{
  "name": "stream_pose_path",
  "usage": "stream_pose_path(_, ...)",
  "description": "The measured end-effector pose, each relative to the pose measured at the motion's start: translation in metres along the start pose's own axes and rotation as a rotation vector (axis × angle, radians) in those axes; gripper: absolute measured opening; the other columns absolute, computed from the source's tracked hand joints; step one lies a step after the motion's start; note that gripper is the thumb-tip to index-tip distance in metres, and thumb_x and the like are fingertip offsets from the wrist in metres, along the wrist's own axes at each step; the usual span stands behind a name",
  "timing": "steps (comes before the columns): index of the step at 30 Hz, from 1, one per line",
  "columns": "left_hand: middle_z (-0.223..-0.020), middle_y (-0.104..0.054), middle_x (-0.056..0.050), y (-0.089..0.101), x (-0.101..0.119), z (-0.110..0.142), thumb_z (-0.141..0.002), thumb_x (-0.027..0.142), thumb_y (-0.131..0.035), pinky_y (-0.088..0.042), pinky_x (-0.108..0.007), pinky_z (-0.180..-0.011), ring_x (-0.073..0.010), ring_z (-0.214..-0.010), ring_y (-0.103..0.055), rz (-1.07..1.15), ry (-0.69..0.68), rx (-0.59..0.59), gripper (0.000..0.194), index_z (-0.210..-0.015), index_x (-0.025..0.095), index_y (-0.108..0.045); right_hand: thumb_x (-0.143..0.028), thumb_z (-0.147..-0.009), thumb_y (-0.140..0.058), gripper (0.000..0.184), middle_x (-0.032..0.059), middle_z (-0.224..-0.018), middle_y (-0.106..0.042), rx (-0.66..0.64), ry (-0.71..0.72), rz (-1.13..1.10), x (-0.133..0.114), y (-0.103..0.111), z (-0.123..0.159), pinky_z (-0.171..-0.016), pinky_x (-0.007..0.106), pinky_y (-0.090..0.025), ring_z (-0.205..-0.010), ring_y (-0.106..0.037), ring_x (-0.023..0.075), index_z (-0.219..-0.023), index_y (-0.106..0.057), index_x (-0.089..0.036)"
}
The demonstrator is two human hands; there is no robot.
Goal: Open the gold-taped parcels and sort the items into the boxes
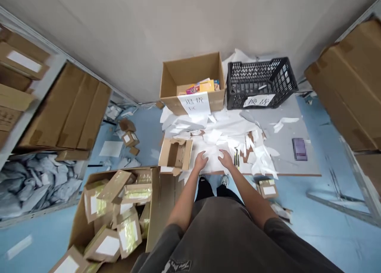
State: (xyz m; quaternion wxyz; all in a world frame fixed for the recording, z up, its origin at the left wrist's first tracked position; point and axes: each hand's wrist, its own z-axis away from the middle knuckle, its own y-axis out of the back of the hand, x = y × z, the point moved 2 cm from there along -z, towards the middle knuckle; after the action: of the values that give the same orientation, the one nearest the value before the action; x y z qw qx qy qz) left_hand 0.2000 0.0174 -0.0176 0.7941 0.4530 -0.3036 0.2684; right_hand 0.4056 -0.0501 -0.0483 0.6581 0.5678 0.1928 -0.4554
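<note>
Both hands reach over the near part of a worktable (282,146) strewn with white paper. My left hand (201,161) has its thumb and fingers apart in a loose curve. Facing it, my right hand (226,160) is curved the same way. White paper (213,155) shows between them, washed out by glare, and I make out no separate thing in either hand. An opened small cardboard box (175,155) lies left of my left hand, its flaps spread. Beside my right hand, a yellow-and-black cutter (237,158) rests on the paper.
At the back stand a cardboard box (169,82) holding colourful packets and a black plastic crate (232,90), both labelled. A purple phone-like item (299,149) lies right. A large carton (155,201) of taped parcels stands left. Shelves with boxes (71,106) flank the table.
</note>
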Motion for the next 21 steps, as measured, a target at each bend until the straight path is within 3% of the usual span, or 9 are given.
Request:
stream_pose_path(3,-0.161,-0.049,-0.017,-0.017,-0.031,0.004,-0.087,0.027,-0.073,-0.035,-0.048,-0.125,-0.0342,-0.153,-0.039,-0.210,0.047,-0.011,0.066,-0.150,0.018,-0.056,-0.026,-0.088,-0.059,0.064,0.0160,-0.159,-0.051,-0.092,-0.093,0.205,0.026,-0.023,0.019,-0.120,0.046,-0.039,-0.149,-0.043,0.0329,-0.152,-0.056,-0.017)
stream_pose_path(6,-0.168,-0.037,-0.019,-0.029,-0.053,0.007,-0.086,0.023,-0.072,-0.036,-0.051,-0.123,-0.0383,-0.156,-0.031,-0.354,0.103,0.018,0.077,-0.158,0.018,-0.046,-0.019,-0.087,-0.059,0.073,0.0166,-0.165,-0.042,-0.113,-0.124,0.348,0.040,-0.040,0.030,-0.119,0.044,-0.038,-0.151,-0.036,0.0343,-0.159,-0.047,-0.016)
stream_pose_path(9,-0.159,-0.047,-0.019,-0.035,-0.063,0.014,-0.086,0.018,-0.068,-0.039,-0.051,-0.119,-0.0369,-0.149,-0.037,-0.351,0.077,0.060,0.069,-0.153,0.018,-0.051,-0.013,-0.086,-0.057,0.071,0.0176,-0.154,-0.051,-0.051,-0.116,0.413,0.042,-0.047,0.036,-0.116,0.043,-0.038,-0.142,-0.041,0.0341,-0.156,-0.050,-0.016)
stream_pose_path(11,-0.140,-0.060,-0.018,-0.036,-0.065,0.019,-0.087,0.013,-0.063,-0.039,-0.050,-0.119,-0.0342,-0.140,-0.046,-0.268,0.048,0.062,0.053,-0.140,0.016,-0.063,-0.014,-0.088,-0.055,0.056,0.0190,-0.137,-0.061,-0.024,-0.154,0.415,0.039,-0.045,0.037,-0.111,0.043,-0.040,-0.130,-0.048,0.0346,-0.144,-0.062,-0.015)
stream_pose_path(14,-0.113,-0.067,-0.014,-0.031,-0.059,0.024,-0.089,0.008,-0.058,-0.040,-0.049,-0.117,-0.0317,-0.125,-0.056,-0.050,0.038,0.070,0.029,-0.109,0.016,-0.076,-0.017,-0.092,-0.052,0.030,0.0187,-0.116,-0.066,0.018,-0.197,0.366,0.024,-0.033,0.037,-0.106,0.043,-0.042,-0.117,-0.052,0.0341,-0.112,-0.075,-0.016)
stream_pose_path(17,-0.106,-0.069,-0.012,-0.022,-0.037,0.028,-0.090,0.014,-0.062,-0.047,-0.046,-0.112,-0.0286,-0.115,-0.062,0.190,-0.011,0.120,0.018,-0.096,0.018,-0.078,-0.028,-0.093,-0.058,0.019,0.0153,-0.113,-0.066,0.143,-0.153,0.186,-0.005,-0.010,0.036,-0.106,0.044,-0.043,-0.117,-0.054,0.0326,-0.095,-0.075,-0.020)
stream_pose_path(19,-0.106,-0.071,-0.011,-0.013,-0.015,0.029,-0.090,0.022,-0.068,-0.054,-0.043,-0.103,-0.0266,-0.108,-0.066,0.340,-0.068,0.109,0.014,-0.096,0.019,-0.080,-0.043,-0.088,-0.069,0.021,0.0130,-0.116,-0.067,0.177,-0.101,-0.037,-0.034,0.006,0.035,-0.103,0.042,-0.046,-0.117,-0.057,0.0312,-0.087,-0.073,-0.022)
stream_pose_path(21,-0.106,-0.073,-0.011,-0.002,0.009,0.030,-0.087,0.032,-0.075,-0.058,-0.043,-0.096,-0.0266,-0.104,-0.069,0.491,-0.134,0.059,0.017,-0.098,0.020,-0.081,-0.054,-0.078,-0.080,0.033,0.0102,-0.112,-0.070,0.104,-0.074,-0.290,-0.067,0.018,0.034,-0.097,0.040,-0.049,-0.110,-0.062,0.0293,-0.080,-0.070,-0.023)
